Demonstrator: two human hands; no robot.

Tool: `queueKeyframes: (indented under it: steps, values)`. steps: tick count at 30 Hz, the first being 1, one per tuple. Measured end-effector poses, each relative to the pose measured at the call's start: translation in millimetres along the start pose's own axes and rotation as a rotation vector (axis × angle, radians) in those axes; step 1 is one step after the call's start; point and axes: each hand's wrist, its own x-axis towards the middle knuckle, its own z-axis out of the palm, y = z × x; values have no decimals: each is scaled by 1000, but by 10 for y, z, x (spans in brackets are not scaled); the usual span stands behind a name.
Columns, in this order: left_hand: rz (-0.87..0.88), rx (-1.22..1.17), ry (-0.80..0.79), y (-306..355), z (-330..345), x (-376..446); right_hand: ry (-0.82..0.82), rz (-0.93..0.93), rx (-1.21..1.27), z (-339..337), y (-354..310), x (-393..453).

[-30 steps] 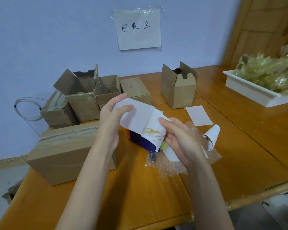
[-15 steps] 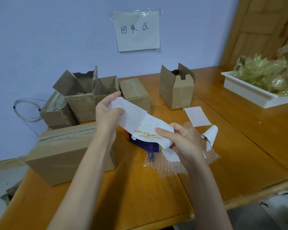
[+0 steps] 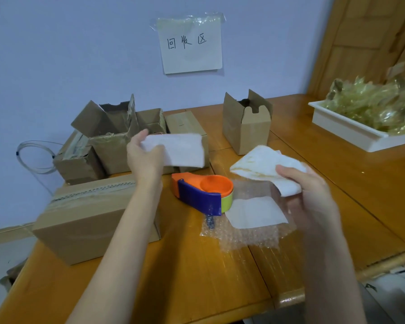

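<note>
I am pinching a white sheet [image 3: 181, 149] by its left edge in my left hand [image 3: 146, 157], thumb in front and fingers behind. My right hand [image 3: 311, 192] is gripping a stained sheet [image 3: 262, 163] by its lower right end, above the bubble wrap [image 3: 248, 235]. The two sheets are hanging well apart in the air. Between my hands the tape dispenser [image 3: 201, 194] is sitting on the table [image 3: 197, 277], and a third sheet [image 3: 255, 213] is lying on the bubble wrap.
</note>
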Motion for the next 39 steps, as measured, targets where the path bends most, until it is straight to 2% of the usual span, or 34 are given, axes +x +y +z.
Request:
queueKeyframes:
  steps: [4, 7, 9, 11, 15, 17, 20, 21, 23, 29, 31, 32, 34, 36, 39]
  values:
    - [-119, -138, -296, -18, 277, -182, 14, -38, 62, 45, 43, -14]
    - [-35, 95, -422, -155, 493, -295, 32, -55, 21, 40, 77, -10]
    - [37, 299, -455, -235, 576, -329, 60, -61, -12, -16, 116, 24]
    - [82, 390, -447, -302, 615, -362, 84, -77, -52, -68, 156, 56]
    - [148, 287, -365, -258, 545, -499, 66, -153, -235, -28, 241, 76]
    - [23, 176, -442, -167, 443, -590, 104, -276, -378, 71, 314, 73]
    - [-239, 8, -633, -4, 239, -678, 199, -647, -702, 263, 474, 76]
    - [-300, -47, -698, 32, 182, -699, 194, -750, -804, 337, 531, 73]
    - [-346, -114, -781, 65, 95, -726, 121, -827, -921, 484, 635, 49]
    - [-356, -187, -645, 18, -135, -683, -34, -791, -1126, 687, 774, -59]
    - [-322, -200, -599, 28, -219, -656, -147, -703, -1167, 724, 762, -102]
    - [-291, -192, -569, 42, -259, -639, -215, -637, -1124, 752, 753, -140]
    - [-226, -169, -520, 81, -339, -596, -263, -519, -871, 800, 732, -208]
    - [-161, -125, -486, 99, -411, -548, -196, -476, -626, 814, 704, -210]
    - [-100, -66, -469, 116, -509, -523, -151, -473, -539, 841, 643, -127]
